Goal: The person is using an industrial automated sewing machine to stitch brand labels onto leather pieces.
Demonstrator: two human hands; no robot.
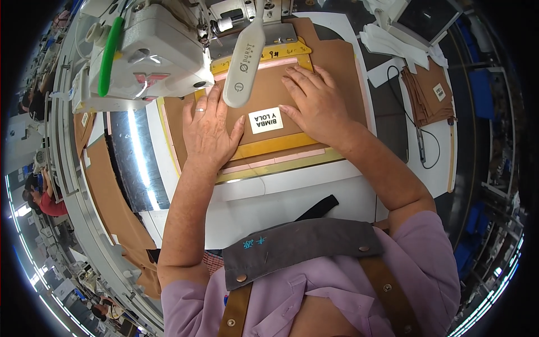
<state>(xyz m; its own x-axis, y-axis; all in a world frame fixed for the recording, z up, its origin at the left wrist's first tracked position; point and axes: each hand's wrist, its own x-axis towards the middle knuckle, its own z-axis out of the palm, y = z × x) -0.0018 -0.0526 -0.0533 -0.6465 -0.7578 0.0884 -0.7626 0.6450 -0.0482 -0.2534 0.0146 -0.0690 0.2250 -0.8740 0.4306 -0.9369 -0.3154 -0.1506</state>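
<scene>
My left hand (208, 132) lies flat with fingers stretched on the left part of a brown fabric or leather-like panel (272, 92). On the panel's right part rests my right hand (315, 104), fingers spread, its tips near a yellow template strip (275, 147) frame's upper bar. A white rectangular label (266, 120) sits on the panel between my two thumbs. The yellow frame surrounds the panel, with pinkish strips along its edges. Just beyond my hands stands a white sewing machine (163, 50); its needle area is partly hidden by a pale paddle-shaped device (245, 67).
A green handle (110, 56) hangs on the machine's left. To the right are stacked brown pieces (431, 92), white cloth (393, 48), a black cable (437, 151) and a screen (428, 17). More brown material (106, 185) lies left. Other people work at far left.
</scene>
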